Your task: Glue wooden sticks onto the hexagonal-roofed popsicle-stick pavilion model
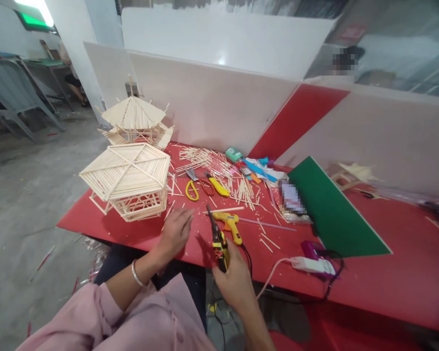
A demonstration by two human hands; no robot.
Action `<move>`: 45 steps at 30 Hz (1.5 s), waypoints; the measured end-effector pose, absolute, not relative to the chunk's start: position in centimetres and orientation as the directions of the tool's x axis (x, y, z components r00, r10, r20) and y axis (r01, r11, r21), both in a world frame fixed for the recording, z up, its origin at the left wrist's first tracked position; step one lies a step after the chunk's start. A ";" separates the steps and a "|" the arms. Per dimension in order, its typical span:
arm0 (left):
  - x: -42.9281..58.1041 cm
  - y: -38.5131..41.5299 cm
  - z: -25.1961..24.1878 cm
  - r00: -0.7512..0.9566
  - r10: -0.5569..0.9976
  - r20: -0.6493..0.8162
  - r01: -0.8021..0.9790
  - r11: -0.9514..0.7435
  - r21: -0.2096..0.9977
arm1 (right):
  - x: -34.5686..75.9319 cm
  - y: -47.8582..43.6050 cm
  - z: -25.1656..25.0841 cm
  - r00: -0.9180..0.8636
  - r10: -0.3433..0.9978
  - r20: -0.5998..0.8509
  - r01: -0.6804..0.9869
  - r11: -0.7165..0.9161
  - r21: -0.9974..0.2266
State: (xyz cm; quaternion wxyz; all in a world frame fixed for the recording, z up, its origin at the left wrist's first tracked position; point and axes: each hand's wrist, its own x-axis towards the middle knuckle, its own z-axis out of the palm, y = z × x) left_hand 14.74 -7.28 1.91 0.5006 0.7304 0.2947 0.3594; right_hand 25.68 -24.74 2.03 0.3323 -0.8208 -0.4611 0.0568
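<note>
Near front edge of red bench (131,234): right hand (236,280), fingers closed around yellow-and-black metal cutting pliers (216,239), long axis pointing to back edge. Left hand (175,231) just left of tip, fingers loosely open.

A person's right hand (236,279) grips yellow-and-black cutters (217,240) over a red table (388,273), just beside a yellow glue gun (231,225). The left hand (175,232) rests flat near a stick-built pavilion model (128,181). Loose sticks (219,170), yellow scissors (192,188) and a green board (332,212) lie beyond.
</note>
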 end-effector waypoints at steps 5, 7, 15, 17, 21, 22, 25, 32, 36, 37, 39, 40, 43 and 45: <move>11.9 -9.3 5.3 0.781 0.550 -0.295 0.123 0.327 0.937 | 26.0 -25.2 1.2 0.403 0.773 0.490 0.894 -0.446 -0.032; 11.3 -9.4 6.1 0.788 0.340 -0.513 0.150 0.703 0.695 | 26.2 -25.4 1.3 0.325 0.790 0.520 0.909 -0.413 0.059; 9.5 -10.0 6.3 0.785 0.511 -0.349 -0.057 0.621 0.782 | 24.9 -22.8 0.7 0.553 0.824 0.119 0.827 -0.527 -0.196; 9.1 -10.1 6.2 0.780 0.572 -0.253 -0.058 0.468 0.882 | 24.2 -21.2 0.3 0.556 0.831 0.006 0.807 -0.538 -0.243; 8.5 -9.4 6.0 0.725 0.666 -0.178 -0.029 0.288 0.957 | 23.8 -18.9 1.0 0.533 0.844 0.067 0.802 -0.479 -0.356; 8.3 -9.1 6.0 0.716 0.680 -0.157 -0.033 0.257 0.966 | 24.1 -18.5 1.5 0.520 0.847 0.114 0.807 -0.443 -0.392; 7.9 -8.5 5.6 0.699 0.710 -0.082 -0.077 0.189 0.979 | 26.1 -16.8 3.5 0.532 0.827 0.183 0.804 -0.425 -0.416; 7.1 -8.5 5.4 0.625 0.780 -0.029 -0.157 0.162 0.974 | 32.0 -5.5 4.6 0.557 0.830 -0.035 0.797 -0.546 -0.260; 5.5 -8.1 5.7 0.550 0.835 0.021 -0.117 0.052 0.992 | 33.8 -0.6 3.4 0.589 0.799 -0.122 0.781 -0.601 -0.168; 5.0 -8.0 5.8 0.544 0.839 0.027 -0.109 0.038 0.993 | 34.0 -0.1 3.1 0.591 0.796 -0.128 0.782 -0.605 -0.149; 3.9 -7.8 6.3 0.535 0.842 0.066 -0.096 -0.017 0.995 | 34.4 0.4 2.7 0.588 0.799 -0.125 0.791 -0.600 -0.120; 3.4 -7.8 6.8 0.529 0.841 0.112 -0.087 -0.077 0.993 | 34.5 0.4 2.5 0.583 0.803 -0.122 0.797 -0.595 -0.109; 1.9 -7.3 9.0 0.481 0.805 0.348 -0.066 -0.363 0.930 | 35.0 0.0 2.2 0.560 0.818 -0.132 0.814 -0.573 -0.092; 1.1 -6.8 10.6 0.456 0.762 0.460 -0.058 -0.490 0.870 | 35.2 -0.3 2.2 0.540 0.827 -0.155 0.826 -0.556 -0.091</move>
